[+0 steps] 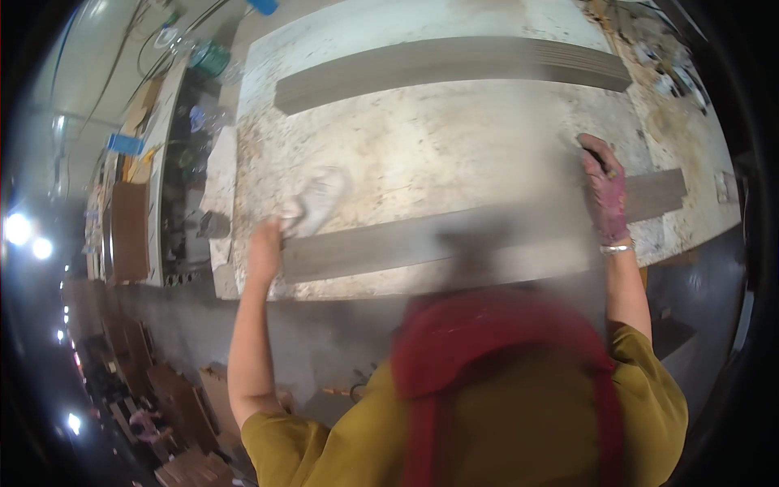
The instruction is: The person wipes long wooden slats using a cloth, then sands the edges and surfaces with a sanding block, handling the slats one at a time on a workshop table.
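My left hand [264, 247] is at the left end of a long grey strip [365, 247] along the table's near edge. Its fingers are closed at a blurred white piece [320, 195] that looks like cloth and reaches over the table. My right hand [606, 191], in a stained pink glove, is over the strip towards its right end with its fingers curled. What those fingers hold, if anything, is hidden by blur. Farther back lies a long stack of similar grey strips [422, 66].
The work table [454, 154] has a pale, stained top. Small bottles and loose bits [669, 81] lie at its far right corner. A green-tinted plastic bottle [209, 58] and a blue box [125, 144] stand left of it. Brown boards [174, 398] are stacked at lower left.
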Motion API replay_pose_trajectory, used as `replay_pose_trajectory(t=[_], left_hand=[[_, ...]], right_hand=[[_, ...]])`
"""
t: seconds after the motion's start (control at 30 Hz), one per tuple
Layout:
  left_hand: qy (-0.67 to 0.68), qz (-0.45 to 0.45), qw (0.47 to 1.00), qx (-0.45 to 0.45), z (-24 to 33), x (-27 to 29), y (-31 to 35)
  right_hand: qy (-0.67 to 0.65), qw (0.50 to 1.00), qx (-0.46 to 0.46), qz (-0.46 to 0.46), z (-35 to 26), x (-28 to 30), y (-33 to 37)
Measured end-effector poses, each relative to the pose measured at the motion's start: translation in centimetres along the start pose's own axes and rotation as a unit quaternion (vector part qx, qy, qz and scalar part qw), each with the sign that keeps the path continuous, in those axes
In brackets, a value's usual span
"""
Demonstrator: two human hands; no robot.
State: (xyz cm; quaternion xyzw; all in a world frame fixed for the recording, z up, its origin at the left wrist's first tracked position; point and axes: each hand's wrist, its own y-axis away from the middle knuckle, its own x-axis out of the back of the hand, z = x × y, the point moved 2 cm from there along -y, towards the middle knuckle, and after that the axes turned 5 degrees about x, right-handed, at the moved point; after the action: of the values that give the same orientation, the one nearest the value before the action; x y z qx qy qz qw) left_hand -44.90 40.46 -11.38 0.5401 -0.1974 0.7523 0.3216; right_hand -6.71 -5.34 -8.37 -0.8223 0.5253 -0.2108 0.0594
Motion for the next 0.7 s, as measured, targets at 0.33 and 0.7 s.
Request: replay_pose_trajectory(t=[0.33,0.7], left_hand=[[0.003,-0.201,0.978,-0.063,10.9,-1.1,0.2],[-0.015,-0.089,0.906,-0.414,39.6,-7.0,6.5]], right_hand=[[-0.001,1.000,-0.026,0.004,-1.8,0.2,0.4],[-0.141,0.987,-0.054,0.055,-0.5,1.8,0.4]])
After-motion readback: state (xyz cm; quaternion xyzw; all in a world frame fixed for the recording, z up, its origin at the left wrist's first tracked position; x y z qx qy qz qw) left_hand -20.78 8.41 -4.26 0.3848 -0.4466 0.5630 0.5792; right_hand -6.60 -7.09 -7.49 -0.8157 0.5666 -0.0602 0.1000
